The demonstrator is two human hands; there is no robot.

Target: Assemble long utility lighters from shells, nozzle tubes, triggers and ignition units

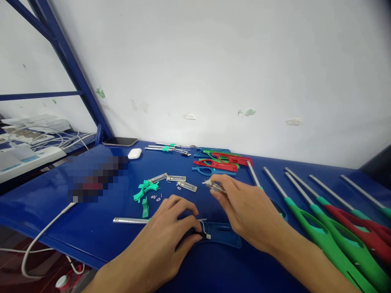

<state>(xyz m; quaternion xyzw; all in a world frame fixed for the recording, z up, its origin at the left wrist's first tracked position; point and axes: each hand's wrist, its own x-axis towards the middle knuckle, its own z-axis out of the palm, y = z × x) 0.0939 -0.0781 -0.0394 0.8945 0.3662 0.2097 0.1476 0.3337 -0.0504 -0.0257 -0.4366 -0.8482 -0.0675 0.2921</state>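
Observation:
My right hand pinches a small clear fuel tank above the blue table. My left hand is closed over a blue lighter shell, its fingers around a black part with a white wire. From the left of that shell a silver metal tube sticks out. Several more clear tanks lie behind my hands. Left of them are green plastic pieces and tiny metal bits.
Blue, green and red shells and metal tubes with wires lie near the wall. Assembled long lighters fill the right side. A phone, white case and white cable are at left.

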